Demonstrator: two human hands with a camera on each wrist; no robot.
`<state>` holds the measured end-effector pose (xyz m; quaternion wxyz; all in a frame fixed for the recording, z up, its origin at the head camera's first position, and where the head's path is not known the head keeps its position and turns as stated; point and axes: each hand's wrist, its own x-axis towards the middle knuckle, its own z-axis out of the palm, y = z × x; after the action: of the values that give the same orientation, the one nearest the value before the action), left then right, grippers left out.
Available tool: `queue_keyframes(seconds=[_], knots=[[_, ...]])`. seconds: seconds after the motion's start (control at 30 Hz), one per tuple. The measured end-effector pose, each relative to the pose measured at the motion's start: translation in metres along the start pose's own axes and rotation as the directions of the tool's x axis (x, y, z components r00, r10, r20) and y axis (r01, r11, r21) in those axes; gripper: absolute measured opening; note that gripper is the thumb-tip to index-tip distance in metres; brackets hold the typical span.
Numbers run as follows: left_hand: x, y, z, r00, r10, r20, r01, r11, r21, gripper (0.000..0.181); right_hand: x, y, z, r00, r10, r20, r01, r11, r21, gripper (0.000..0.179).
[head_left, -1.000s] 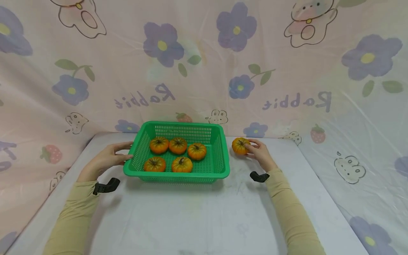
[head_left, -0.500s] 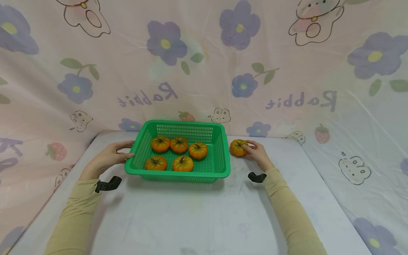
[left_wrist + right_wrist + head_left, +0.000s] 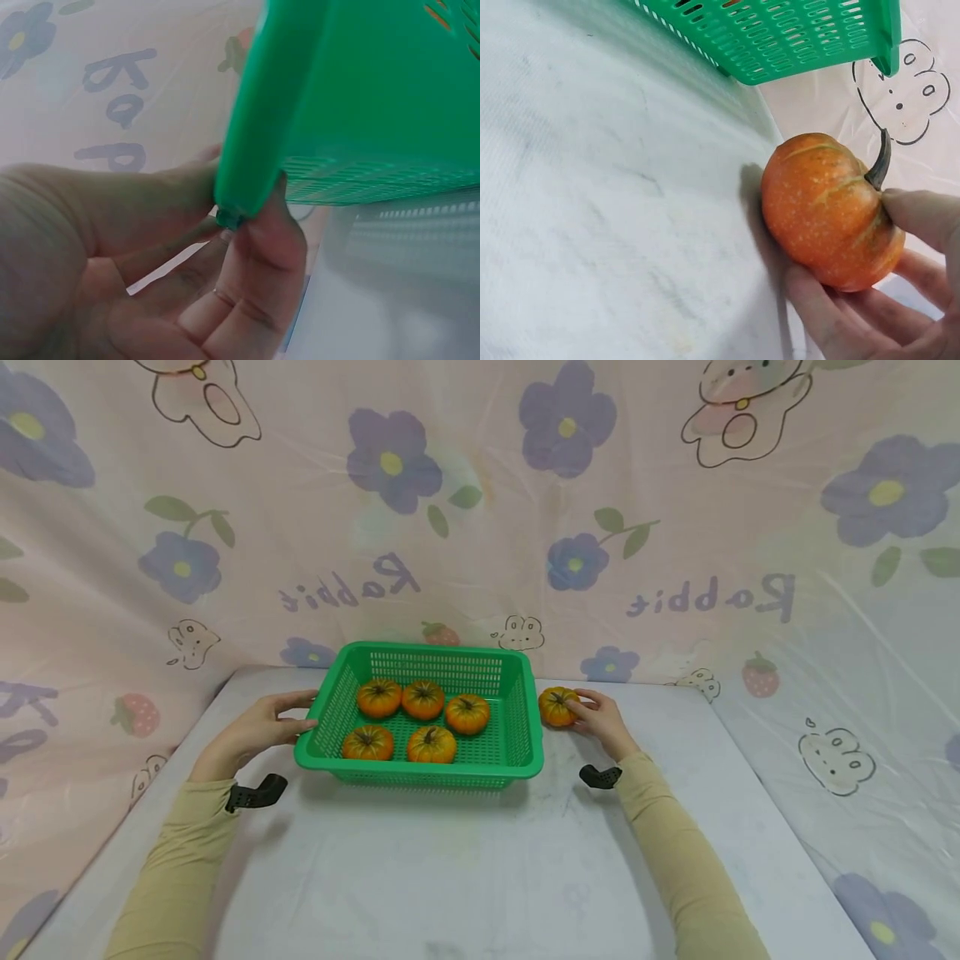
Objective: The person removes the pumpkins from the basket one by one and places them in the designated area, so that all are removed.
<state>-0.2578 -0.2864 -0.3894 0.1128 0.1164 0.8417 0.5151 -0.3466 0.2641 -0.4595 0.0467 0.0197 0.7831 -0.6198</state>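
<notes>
A green plastic basket (image 3: pixel 420 772) with slotted walls stands at the back of the table, several small orange pumpkins (image 3: pixel 423 700) inside it. At its left side, my left hand (image 3: pixel 258 727) pinches the rim; in the left wrist view the thumb lies on one side of the green rim (image 3: pixel 262 127) and curled fingers (image 3: pixel 274 232) come from below. Just right of the basket, my right hand (image 3: pixel 603 722) grips another small pumpkin (image 3: pixel 557 707). The right wrist view shows this ribbed pumpkin (image 3: pixel 829 214) with its dark stem, the thumb near the stem and fingers around its side.
The white table (image 3: pixel 450 868) extends in front of the basket and to both sides. Behind it hangs a pale curtain (image 3: pixel 480 543) printed with flowers and rabbits. Dark wrist mounts (image 3: pixel 258 793) sit at both sleeves.
My right hand has moved slightly left with the pumpkin, closer to the basket's right side. The left hand keeps its place at the rim. The head view has shifted a little.
</notes>
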Motion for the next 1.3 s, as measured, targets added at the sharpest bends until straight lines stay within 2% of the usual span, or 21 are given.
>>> queue_keyframes(seconds=[0.2, 0.5, 0.87, 1.1, 1.3], knots=[[0.0, 0.001, 0.0, 1.0, 0.003, 0.002, -0.003, 1.0, -0.001, 0.066, 0.002, 0.001, 0.001, 1.0, 0.021, -0.013, -0.021, 1.0, 0.023, 0.058], [0.0, 0.0, -0.001, 1.0, 0.003, 0.008, -0.003, 1.0, -0.022, 0.065, -0.004, -0.005, 0.001, 0.997, 0.048, -0.068, -0.051, 0.998, -0.036, 0.052], [0.0, 0.001, -0.001, 1.0, 0.005, 0.004, -0.005, 1.0, -0.001, 0.064, -0.009, -0.017, -0.015, 0.998, -0.002, -0.06, -0.005, 0.994, -0.113, 0.051], [-0.001, 0.002, -0.001, 1.0, 0.003, 0.009, -0.003, 1.0, -0.006, 0.065, -0.011, -0.037, -0.028, 0.999, -0.035, -0.036, 0.033, 0.997, -0.068, 0.053], [-0.001, 0.001, -0.001, 1.0, 0.002, 0.009, -0.002, 1.0, -0.005, 0.066, -0.015, -0.059, -0.031, 0.997, -0.079, 0.027, 0.08, 0.996, -0.046, 0.055]])
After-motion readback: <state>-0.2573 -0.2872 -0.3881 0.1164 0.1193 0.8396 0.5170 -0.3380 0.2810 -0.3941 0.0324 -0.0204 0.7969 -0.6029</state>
